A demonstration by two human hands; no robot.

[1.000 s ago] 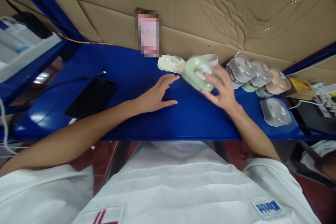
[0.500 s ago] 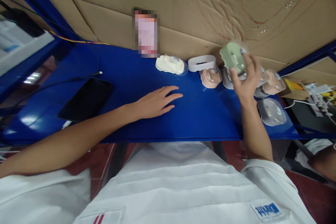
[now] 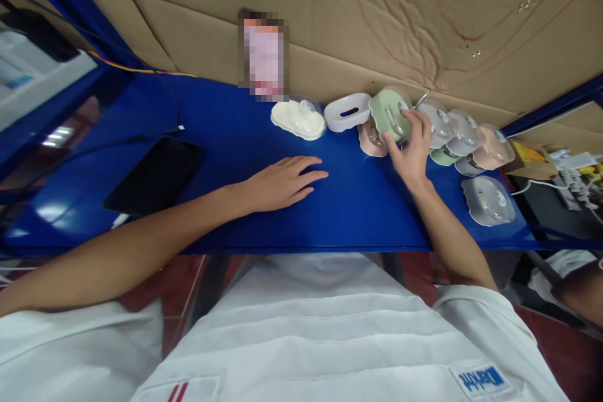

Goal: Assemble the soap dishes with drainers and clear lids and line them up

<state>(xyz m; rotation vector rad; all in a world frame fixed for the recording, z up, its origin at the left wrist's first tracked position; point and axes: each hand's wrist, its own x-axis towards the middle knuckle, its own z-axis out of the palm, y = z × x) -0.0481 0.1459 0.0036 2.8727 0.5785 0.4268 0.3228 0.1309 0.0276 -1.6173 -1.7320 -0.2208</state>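
My right hand [image 3: 409,149] has its fingers and thumb around a green box [image 3: 389,110] with a clear cover and scalloped edge. The green box rests on or just above a pink box [image 3: 372,138], which it partly hides. Left of it, a white oval piece with a slot [image 3: 347,114] leans by the cardboard. Beside that lies a cream box [image 3: 298,119] with a clear cover. My left hand [image 3: 281,184] lies on the blue table [image 3: 358,213], fingers spread, holding nothing.
Several covered boxes [image 3: 464,132] stand stacked on the right, and a grey one [image 3: 488,200] is nearer the edge. A thin metal rod [image 3: 421,98] sticks up behind. A dark tablet [image 3: 153,174] and a cable [image 3: 136,138] lie left. Cardboard [image 3: 320,19] backs the table, with a blurred-out phone-like screen [image 3: 264,56].
My right hand has carried the green box left and lower, over the pink one. The white slotted piece and cream box have shifted left. My left hand has stayed put.
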